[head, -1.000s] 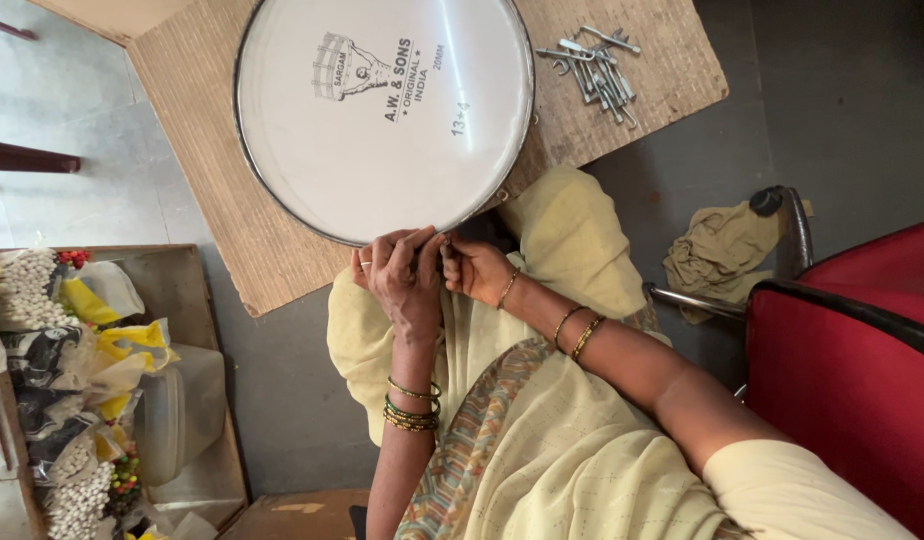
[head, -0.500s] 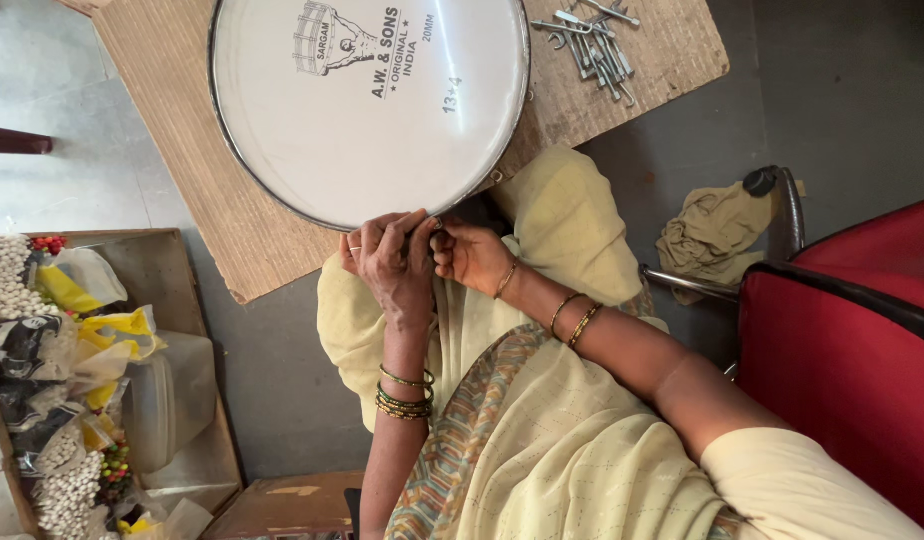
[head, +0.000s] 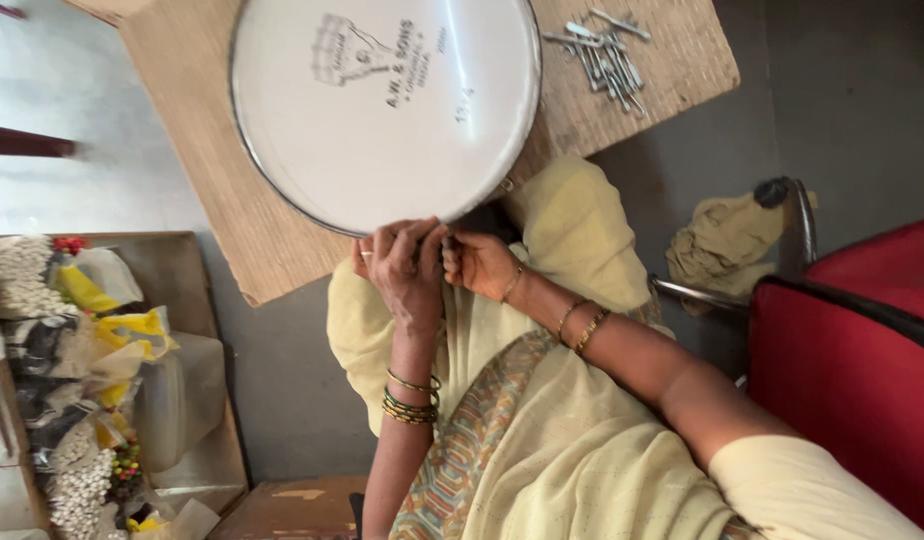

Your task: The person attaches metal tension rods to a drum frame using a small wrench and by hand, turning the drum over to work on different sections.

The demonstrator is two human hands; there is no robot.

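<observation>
Round white drum head (head: 382, 110) flat on woven mat (head: 672, 70), directly ahead | left hand (head: 407, 270) fingers curled on near rim | right hand (head: 477, 262) pinched beside it, contents indiscernible | metal rods (head: 607, 55) far right.

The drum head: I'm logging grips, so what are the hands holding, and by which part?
Both the left hand and the right hand pinch the white drum head at its near metal rim.

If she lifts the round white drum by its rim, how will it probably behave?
The drum is wide and shallow with a thin metal hoop, so probably light for its size. Being round, it may roll if stood on edge. Its taut white skin looks smooth, perhaps dent-prone.
</observation>
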